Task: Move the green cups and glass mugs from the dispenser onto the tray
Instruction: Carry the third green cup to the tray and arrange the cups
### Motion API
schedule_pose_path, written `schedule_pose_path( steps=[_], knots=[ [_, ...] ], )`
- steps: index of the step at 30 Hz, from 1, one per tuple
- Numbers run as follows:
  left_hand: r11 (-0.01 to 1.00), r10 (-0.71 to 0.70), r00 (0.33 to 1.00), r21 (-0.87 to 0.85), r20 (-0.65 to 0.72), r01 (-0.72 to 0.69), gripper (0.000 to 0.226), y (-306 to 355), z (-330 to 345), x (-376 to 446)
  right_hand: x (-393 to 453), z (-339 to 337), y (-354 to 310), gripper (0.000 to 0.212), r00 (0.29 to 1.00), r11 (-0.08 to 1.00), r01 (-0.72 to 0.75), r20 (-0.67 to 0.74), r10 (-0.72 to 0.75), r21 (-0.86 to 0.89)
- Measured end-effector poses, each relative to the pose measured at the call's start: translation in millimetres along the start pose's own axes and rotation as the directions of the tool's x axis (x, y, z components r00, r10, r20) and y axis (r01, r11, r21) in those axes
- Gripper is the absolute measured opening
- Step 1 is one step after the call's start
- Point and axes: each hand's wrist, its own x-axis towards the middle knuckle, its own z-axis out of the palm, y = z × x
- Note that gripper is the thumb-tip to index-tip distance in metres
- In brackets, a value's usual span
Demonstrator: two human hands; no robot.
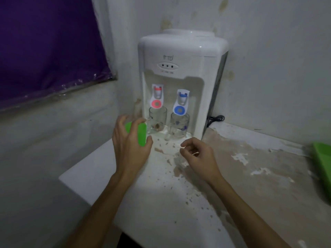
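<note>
A white water dispenser [180, 56] stands in the corner on a worn white counter. Two glass mugs stand in its bay: one [158, 120] under the red tap, one [180, 126] under the blue tap. My left hand [129, 142] is wrapped around a green cup [141, 134] just left of the dispenser's base, beside the left mug. My right hand [195, 153] hovers over the counter in front of the right mug, fingers loosely curled, holding nothing. A green tray [322, 161] shows only partly at the right edge of the view.
The counter [232, 185] has peeling, stained paint and ends at a front-left edge. A black power cord [215, 119] lies behind the dispenser on the right. A purple covering [48, 42] hangs on the left wall.
</note>
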Motion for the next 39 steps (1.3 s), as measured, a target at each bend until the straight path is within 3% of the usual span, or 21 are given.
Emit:
schedule_pose_path(
  steps=[6,13,16,21,26,29,34,39],
  knots=[
    [0.985,-0.166,0.964,-0.015,0.206,0.173,0.067,-33,-1,14,2,19,-4,0.006,0.999,1.000,-0.018,0.034,0.018,0.022],
    [0.966,-0.211,0.956,-0.106,0.202,0.235,0.058,-32,2,12,-3,11,-1,0.007,0.999,0.998,-0.039,0.018,0.038,0.049],
    [0.970,-0.181,0.963,-0.128,0.200,0.209,0.056,-20,4,7,-6,1,2,0.006,0.999,0.997,-0.052,0.002,0.052,0.063],
    [0.942,-0.063,0.971,-0.308,0.231,0.135,0.059,19,12,-3,-13,-20,13,0.008,0.996,0.990,-0.074,-0.049,0.081,0.122],
    [0.857,0.085,0.953,-0.508,0.292,0.079,0.059,86,35,-17,-23,-59,24,0.013,0.976,0.987,-0.056,-0.200,0.086,0.153],
    [0.808,0.160,0.936,-0.586,0.312,0.057,0.058,129,56,-29,-33,-93,34,0.004,0.944,0.971,-0.094,-0.292,0.157,0.219],
    [0.712,0.232,0.896,-0.693,0.379,0.109,0.058,197,90,-60,-57,-149,36,0.030,0.857,0.816,-0.208,-0.301,0.418,0.540],
    [0.644,0.307,0.841,-0.748,0.446,0.161,0.059,254,116,-92,-93,-196,28,0.047,0.800,0.584,-0.224,-0.195,0.567,0.780]
  ],
)
